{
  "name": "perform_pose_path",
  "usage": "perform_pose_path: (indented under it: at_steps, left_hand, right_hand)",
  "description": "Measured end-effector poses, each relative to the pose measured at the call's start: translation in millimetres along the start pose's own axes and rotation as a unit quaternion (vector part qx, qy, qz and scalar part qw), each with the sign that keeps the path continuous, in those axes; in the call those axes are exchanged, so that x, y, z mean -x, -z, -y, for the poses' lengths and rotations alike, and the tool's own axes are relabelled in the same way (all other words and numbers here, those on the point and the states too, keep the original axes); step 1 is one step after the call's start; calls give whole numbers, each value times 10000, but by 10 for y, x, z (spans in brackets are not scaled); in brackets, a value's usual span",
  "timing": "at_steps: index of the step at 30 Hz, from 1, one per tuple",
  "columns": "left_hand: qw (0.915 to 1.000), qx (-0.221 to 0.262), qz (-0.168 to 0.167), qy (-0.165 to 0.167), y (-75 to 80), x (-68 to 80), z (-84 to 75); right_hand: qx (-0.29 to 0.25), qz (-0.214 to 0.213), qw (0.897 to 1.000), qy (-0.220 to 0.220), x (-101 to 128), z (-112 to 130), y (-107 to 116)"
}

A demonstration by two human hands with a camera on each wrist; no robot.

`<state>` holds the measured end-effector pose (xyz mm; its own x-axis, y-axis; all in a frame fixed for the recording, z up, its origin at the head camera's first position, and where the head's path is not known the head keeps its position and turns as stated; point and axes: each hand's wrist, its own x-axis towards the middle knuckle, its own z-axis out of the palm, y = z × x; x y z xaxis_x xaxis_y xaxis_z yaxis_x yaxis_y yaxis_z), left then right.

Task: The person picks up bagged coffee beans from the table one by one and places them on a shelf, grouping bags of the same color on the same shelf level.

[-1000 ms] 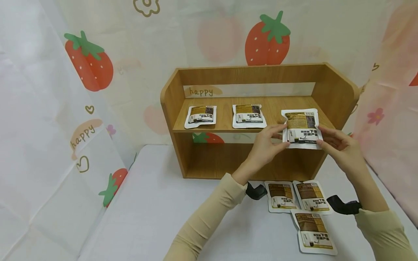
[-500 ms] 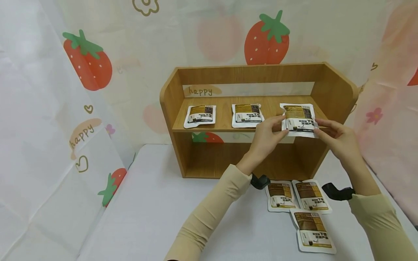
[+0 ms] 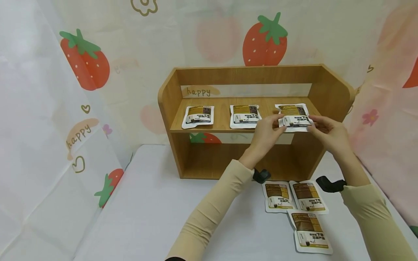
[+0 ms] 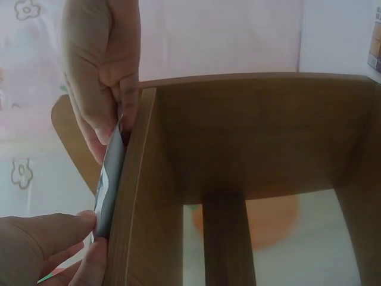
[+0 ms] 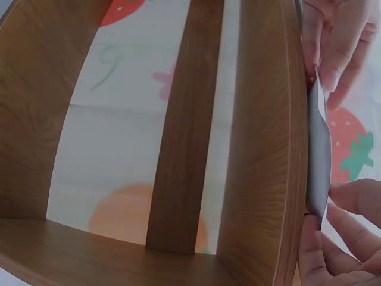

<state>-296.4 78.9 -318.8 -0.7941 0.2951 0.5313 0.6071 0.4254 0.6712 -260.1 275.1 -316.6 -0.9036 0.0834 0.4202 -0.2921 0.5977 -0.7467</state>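
A white-edged foil pouch (image 3: pixel 295 119) with a brown and white label lies at the right end of the wooden rack's (image 3: pixel 277 69) upper shelf. Its near edge is right at the shelf's front. My left hand (image 3: pixel 266 132) pinches the pouch's left edge between thumb and fingers, and my right hand (image 3: pixel 331 132) pinches its right edge. From the side, the left wrist view shows the pouch (image 4: pixel 109 185) nearly flat along the shelf board. In the right wrist view the pouch's grey underside (image 5: pixel 319 149) runs close along the board, with fingers at both ends.
Two similar pouches, a left one (image 3: pixel 198 116) and a middle one (image 3: pixel 245 116), lie on the same shelf. Three more, including a front pouch (image 3: pixel 310 232), lie on the white table (image 3: pixel 147 217) before the rack. A strawberry-printed sheet (image 3: pixel 209 36) hangs behind.
Both hands have moved the pouch back and down, from in front of the shelf onto its right end. The other pouches stay where they were.
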Motion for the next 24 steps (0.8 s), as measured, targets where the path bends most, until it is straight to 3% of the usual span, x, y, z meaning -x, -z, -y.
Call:
perform_pose_path:
  at_steps: [14,24]
  left_hand:
    - [9969,-786,9,-43,-65,-101,33]
    - [9921,-1247,126,77,-85,-80,-29]
  right_hand:
    - [318,88,9994,104,-100,0,11]
    - [341,244,9991,56,-149,-19,19]
